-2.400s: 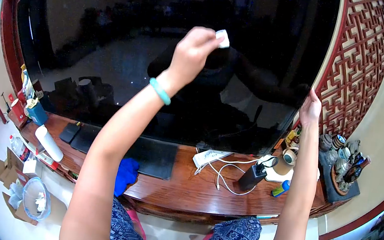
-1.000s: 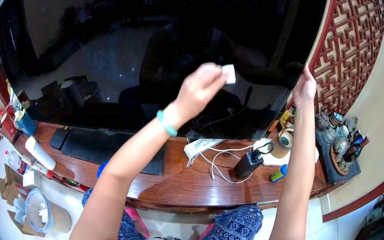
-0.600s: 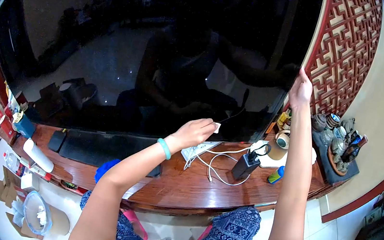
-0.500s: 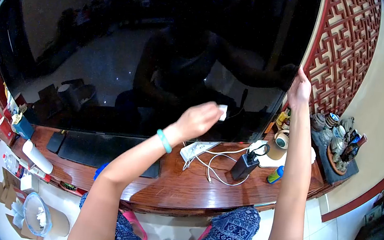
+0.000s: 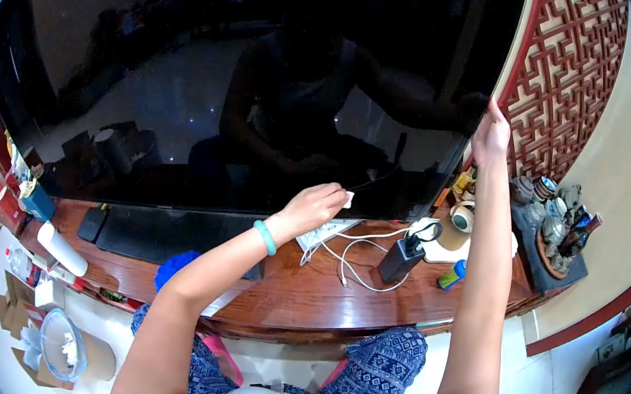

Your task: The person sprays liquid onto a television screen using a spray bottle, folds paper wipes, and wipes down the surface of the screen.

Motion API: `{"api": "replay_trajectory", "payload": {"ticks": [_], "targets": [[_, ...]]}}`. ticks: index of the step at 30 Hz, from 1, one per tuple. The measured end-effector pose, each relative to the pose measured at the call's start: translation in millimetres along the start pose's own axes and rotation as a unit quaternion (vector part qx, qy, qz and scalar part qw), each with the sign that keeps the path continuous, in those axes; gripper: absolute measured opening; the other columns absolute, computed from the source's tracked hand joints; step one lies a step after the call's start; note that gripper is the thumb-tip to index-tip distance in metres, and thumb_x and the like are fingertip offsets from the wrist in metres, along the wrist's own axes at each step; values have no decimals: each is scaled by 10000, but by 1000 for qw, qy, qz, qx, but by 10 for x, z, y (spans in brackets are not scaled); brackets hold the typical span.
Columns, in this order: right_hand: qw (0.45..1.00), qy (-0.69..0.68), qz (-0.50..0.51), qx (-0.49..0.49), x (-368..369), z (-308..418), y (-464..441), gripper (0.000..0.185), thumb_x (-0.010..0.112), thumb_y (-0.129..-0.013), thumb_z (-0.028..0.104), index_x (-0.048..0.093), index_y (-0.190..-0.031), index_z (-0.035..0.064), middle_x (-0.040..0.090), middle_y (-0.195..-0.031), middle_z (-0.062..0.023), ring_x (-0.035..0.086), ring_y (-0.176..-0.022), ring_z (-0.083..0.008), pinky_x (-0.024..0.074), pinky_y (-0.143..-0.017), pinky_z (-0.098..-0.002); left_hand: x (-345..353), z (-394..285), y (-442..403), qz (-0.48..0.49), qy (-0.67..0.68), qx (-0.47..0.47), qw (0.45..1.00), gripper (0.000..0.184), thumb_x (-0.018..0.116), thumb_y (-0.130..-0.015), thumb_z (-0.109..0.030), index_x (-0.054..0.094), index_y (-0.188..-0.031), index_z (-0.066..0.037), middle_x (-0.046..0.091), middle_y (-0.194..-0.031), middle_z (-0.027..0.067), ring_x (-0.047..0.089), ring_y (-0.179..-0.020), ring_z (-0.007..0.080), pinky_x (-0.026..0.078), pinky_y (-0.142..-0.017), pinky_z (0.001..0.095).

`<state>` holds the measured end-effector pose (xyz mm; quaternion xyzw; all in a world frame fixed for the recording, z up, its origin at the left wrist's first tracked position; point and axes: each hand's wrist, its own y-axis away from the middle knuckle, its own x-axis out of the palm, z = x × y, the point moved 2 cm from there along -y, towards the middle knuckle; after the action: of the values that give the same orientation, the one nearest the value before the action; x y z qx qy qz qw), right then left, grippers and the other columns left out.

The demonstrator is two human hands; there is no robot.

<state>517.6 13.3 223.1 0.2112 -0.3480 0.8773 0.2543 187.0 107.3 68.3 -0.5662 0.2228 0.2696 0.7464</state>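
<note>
A large black television [image 5: 185,100] fills the upper view, its dark screen reflecting the room. My left hand [image 5: 316,207], with a pale green bangle on the wrist, is closed around a small white folded tissue [image 5: 349,199]. That hand is at the lower part of the screen, right of its middle. At the television's right edge, my right hand [image 5: 491,136] grips the side of the frame with the arm stretched out; some of its fingers are hidden. White cables [image 5: 355,262] lie on the wooden cabinet [image 5: 301,303] below my left hand.
A black power block [image 5: 401,258] and a blue-green bottle [image 5: 452,274] stand on the cabinet near my right forearm. Further right is a dark tray [image 5: 565,270] with ornaments. A white paper roll [image 5: 63,249] lies left, above a lined bin [image 5: 99,358] on the floor.
My left hand has moved left and slightly down with the tissue. My right hand stays at the television's edge. The view has shifted slightly.
</note>
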Motion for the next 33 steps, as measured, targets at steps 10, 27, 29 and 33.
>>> {"api": "replay_trajectory", "payload": {"ticks": [10,27,29,33], "targets": [[914,275,-139,-264,402,262,947,273,466,-987,204,637,-1083,14,664,-981,-67,597,-885,-148,457,-822,-290,-691,-588,413,-180,509,-462,704,130,620,-855,-14,701,-957,1,671,-941,52,609,-852,163,483,-753,270],[973,97,134,162,1537,-1161,3503,277,673,-856,33,572,-1109,-17,611,-1004,-28,576,-936,-102,470,-856,-257,-1158,-1151,608,-265,613,-520,532,181,575,-905,-57,661,-1019,54,621,-921,18,570,-867,80,437,-756,219],[973,94,118,173,1570,-1127,3533,262,669,-854,24,574,-1095,-14,611,-997,-28,576,-922,-99,471,-841,-252,-1164,-1177,625,-269,594,-513,558,181,572,-908,-57,659,-1020,55,624,-929,22,569,-868,80,437,-759,221],[973,65,99,200,1582,-1112,3577,215,653,-855,7,576,-1055,-3,608,-970,-20,567,-893,-89,466,-817,-245,-1149,-1217,681,-284,607,-520,530,170,594,-903,-43,654,-1021,63,631,-957,39,579,-871,84,450,-764,223]]}}
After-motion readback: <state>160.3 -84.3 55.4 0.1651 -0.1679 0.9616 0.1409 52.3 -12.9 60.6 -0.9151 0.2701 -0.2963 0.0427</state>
